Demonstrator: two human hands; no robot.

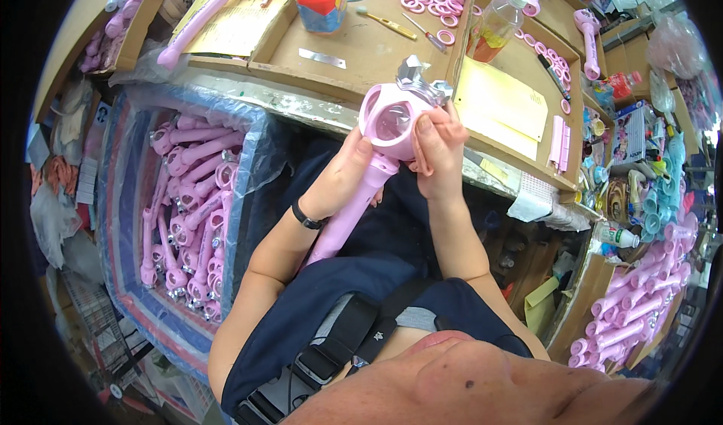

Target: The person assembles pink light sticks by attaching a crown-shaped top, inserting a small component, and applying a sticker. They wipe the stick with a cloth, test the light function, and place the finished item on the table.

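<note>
A pink toy wand (349, 218) slants up from my lap, with a round head that has clear oval windows and a silver crown-like piece (422, 85) on top. My left hand (346, 170) wraps the underside of the head near the neck, its thumb on the rim of a window. On the other side of the head, my right hand (440, 150) is closed, fingers bent against the pink shell just below the silver piece. A peach-coloured patch shows at those right fingers; I cannot tell whether it is cloth or skin.
A blue-lined bin (252, 199) of pink wands stands at the left. Ahead, a cardboard tray (376, 63) holds pink rings (444, 7), a brush (388, 23), a screwdriver (425, 33) and a bottle of yellowish liquid (497, 26). Pink handles (633, 304) are stacked at the right.
</note>
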